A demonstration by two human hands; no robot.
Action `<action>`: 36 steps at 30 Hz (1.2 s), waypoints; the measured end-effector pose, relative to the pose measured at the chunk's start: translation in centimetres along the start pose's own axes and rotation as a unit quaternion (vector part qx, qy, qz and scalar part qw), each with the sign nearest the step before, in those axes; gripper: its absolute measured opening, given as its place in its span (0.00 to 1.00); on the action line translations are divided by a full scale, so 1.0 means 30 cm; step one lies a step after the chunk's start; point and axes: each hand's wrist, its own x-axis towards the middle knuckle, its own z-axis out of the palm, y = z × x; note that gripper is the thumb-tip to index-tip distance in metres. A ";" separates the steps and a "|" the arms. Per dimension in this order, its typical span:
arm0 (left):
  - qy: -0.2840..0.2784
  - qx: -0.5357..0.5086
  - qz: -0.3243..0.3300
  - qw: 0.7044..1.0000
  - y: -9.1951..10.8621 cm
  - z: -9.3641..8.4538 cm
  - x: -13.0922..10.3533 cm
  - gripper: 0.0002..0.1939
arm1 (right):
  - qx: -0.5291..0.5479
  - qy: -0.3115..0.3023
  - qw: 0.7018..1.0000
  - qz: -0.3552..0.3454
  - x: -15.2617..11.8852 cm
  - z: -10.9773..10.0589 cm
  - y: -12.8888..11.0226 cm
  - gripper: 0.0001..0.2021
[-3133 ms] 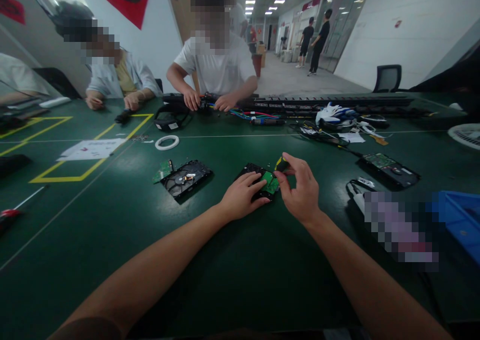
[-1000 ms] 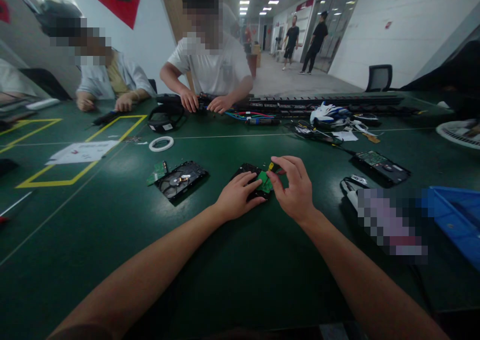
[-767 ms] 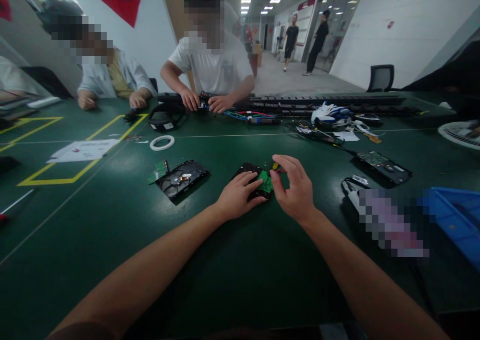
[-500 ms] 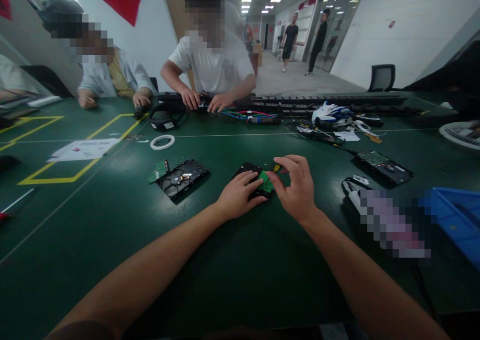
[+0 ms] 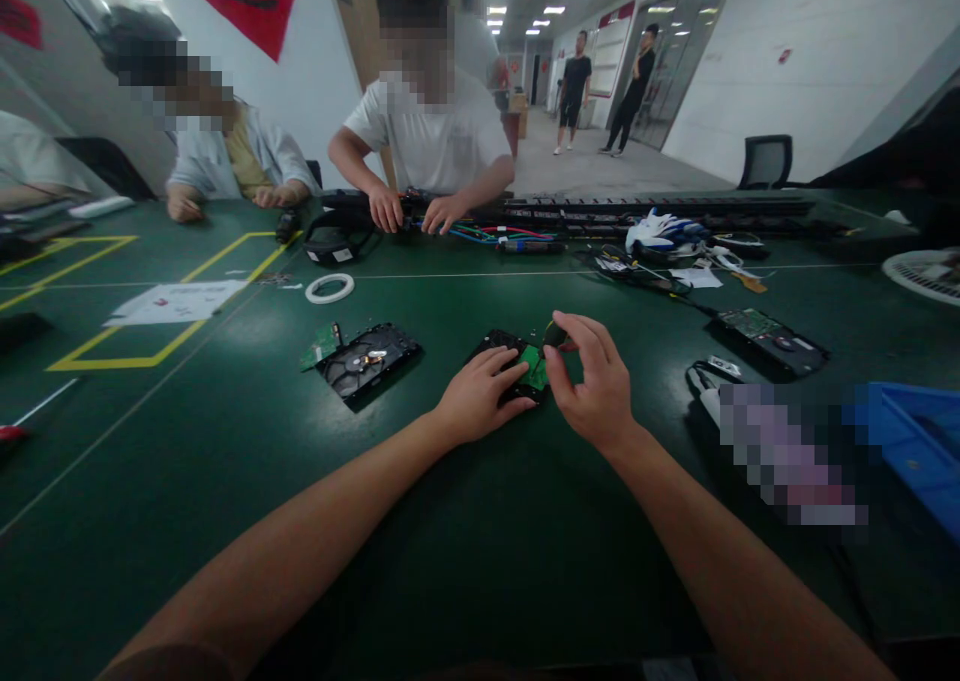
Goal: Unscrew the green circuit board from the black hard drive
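A black hard drive with a green circuit board [image 5: 534, 369] lies on the green table in the middle. My left hand [image 5: 484, 391] rests over its left part, fingers spread, covering much of the casing. At the board's right edge, my right hand [image 5: 592, 371] pinches a small dark object [image 5: 554, 334] between thumb and fingers; its lower end points down at the board. What exactly it is stays too small to tell. Left of my hands is an opened black drive casing [image 5: 371, 361], with a loose green board [image 5: 322, 346] beside it.
Another drive [image 5: 769, 341] lies at the right, near a blue bin [image 5: 915, 441]. A white ring [image 5: 330, 288], paper [image 5: 176, 301] and white-blue gloves [image 5: 660, 231] are farther back. Across the table, a person's hands [image 5: 416, 211] touch wired parts. A red-handled screwdriver [image 5: 11, 433] lies far left.
The small object in my right hand has turned and now shows a dark side instead of yellow. The camera view has shifted slightly. My left hand stays on the drive.
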 end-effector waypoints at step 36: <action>0.003 0.000 0.004 1.000 -0.008 0.009 -0.003 0.33 | 0.008 -0.008 1.000 -0.010 -0.009 0.009 0.000 0.29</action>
